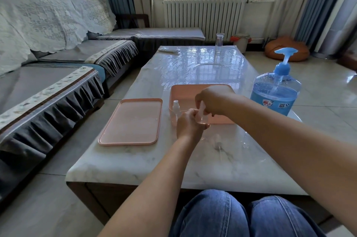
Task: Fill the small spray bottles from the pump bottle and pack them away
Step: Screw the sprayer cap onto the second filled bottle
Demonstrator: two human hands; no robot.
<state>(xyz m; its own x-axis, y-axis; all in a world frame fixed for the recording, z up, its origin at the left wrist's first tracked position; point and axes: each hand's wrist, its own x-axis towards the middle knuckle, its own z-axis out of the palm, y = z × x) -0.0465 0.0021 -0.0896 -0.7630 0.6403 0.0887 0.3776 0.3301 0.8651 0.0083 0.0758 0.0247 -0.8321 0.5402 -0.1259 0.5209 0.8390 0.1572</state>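
sofa (58,59), radiator (202,16), remote (169,50), glass (219,43)

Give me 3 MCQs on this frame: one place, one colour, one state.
1. Where does the pump bottle stand?
A. On the pink lid
B. At the table's right edge, right of the pink box
C. On the sofa

2. What colour is the pump bottle's pump head?
A. Blue
B. Red
C. White

3. What are the hands doing?
A. Both rest flat on the table
B. Both work on one small spray bottle
C. One presses the pump

Key:
1 B: it stands on the table beside the pink box, not on the pink lid.
2 A: pump head and liquid are blue.
3 B: the left hand grips the small spray bottle low while the right hand pinches its top; another small bottle stands untouched beside them.
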